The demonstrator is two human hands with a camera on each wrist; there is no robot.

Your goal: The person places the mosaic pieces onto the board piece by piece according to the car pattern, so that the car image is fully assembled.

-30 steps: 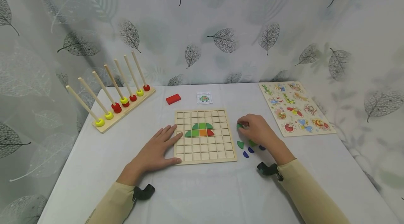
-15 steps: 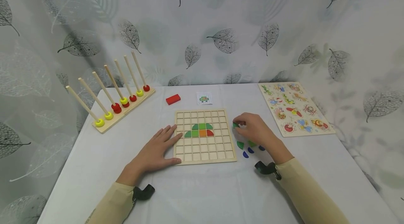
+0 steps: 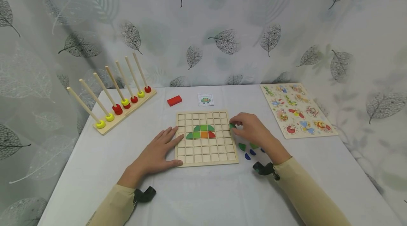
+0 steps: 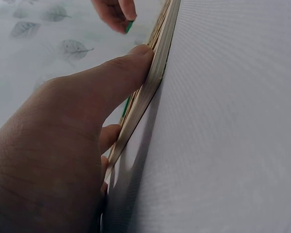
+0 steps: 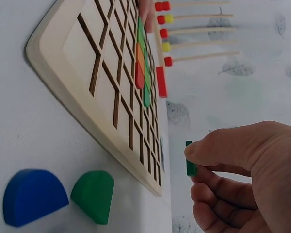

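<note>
My right hand (image 3: 252,128) pinches a small green block (image 5: 189,159) between thumb and forefinger, just off the right edge of the wooden grid board (image 3: 203,155). My left hand (image 3: 159,153) lies with fingers spread at the board's left edge, thumb (image 4: 136,60) and fingertips touching the frame. Green, orange and red pieces sit in two rows of the grid, among them an orange square (image 3: 204,134) and a red quarter-round (image 3: 211,134). On the cloth below my right hand lie a green quarter-round (image 3: 242,146), blue half-rounds (image 3: 247,156) and a partly hidden green piece (image 3: 254,145).
Behind the board are a red block (image 3: 174,100) and a small picture card (image 3: 205,99). A peg stand (image 3: 127,113) with red and yellow beads stands at the back left. An animal picture board (image 3: 295,113) lies at the right, and a leaf-print curtain (image 3: 203,24) hangs behind.
My right hand has moved left with the green block, from beside the loose pieces to the grid board's right edge. My left hand has stayed in place.
</note>
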